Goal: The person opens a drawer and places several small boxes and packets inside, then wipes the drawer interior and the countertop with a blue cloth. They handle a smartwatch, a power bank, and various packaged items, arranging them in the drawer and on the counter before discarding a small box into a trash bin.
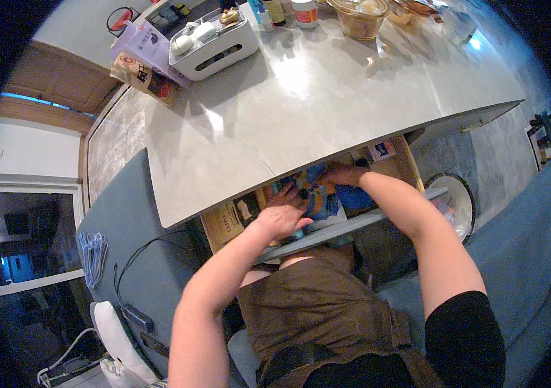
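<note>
An open drawer with a grey front panel juts out below the tabletop, just above my lap. My left hand reaches into its left half, palm down, thumb apart from the fingers, resting on the contents. To its right, my right hand is bent down among a blue-and-orange patterned item; its fingertips are partly hidden, so a grip cannot be made out. A kraft-paper package with writing lies at the drawer's left end. A small white card or box sits near the back right corner.
The grey tabletop overhangs the drawer's back. On it stand a white storage box, snack bags, a white bottle and a lidded amber bowl. Blue upholstered seating flanks the left; a round bin stands right.
</note>
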A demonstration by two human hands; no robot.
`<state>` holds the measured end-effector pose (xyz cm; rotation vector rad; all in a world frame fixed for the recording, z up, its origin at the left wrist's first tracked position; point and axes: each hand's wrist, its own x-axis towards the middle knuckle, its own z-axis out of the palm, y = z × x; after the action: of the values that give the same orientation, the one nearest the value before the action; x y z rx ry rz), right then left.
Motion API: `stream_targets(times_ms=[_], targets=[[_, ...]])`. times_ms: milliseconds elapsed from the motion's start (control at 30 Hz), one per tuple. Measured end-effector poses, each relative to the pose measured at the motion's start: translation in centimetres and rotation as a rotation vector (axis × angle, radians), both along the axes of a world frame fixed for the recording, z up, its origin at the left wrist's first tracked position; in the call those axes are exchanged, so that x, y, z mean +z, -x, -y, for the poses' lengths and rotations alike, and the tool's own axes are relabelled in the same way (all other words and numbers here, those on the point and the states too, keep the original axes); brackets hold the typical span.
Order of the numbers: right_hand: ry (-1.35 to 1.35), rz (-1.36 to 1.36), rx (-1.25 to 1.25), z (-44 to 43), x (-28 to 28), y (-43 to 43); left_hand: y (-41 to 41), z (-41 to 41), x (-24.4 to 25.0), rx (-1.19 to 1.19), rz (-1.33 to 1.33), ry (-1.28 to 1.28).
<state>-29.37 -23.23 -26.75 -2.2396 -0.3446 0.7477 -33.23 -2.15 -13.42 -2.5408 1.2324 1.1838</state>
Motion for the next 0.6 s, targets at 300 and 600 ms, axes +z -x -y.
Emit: stream_targets(times_ms=[300, 600], targets=[[0.121, 0.188, -0.382, 1.0, -0.9, -1.5, 1.4, -2.3, -2.9, 0.062, 0.284, 0.269], [0.41, 0.051, -0.36, -0.9, -1.3, -1.9, -1.7, -3.9, -8.2, 0.202, 0.292, 0.08]])
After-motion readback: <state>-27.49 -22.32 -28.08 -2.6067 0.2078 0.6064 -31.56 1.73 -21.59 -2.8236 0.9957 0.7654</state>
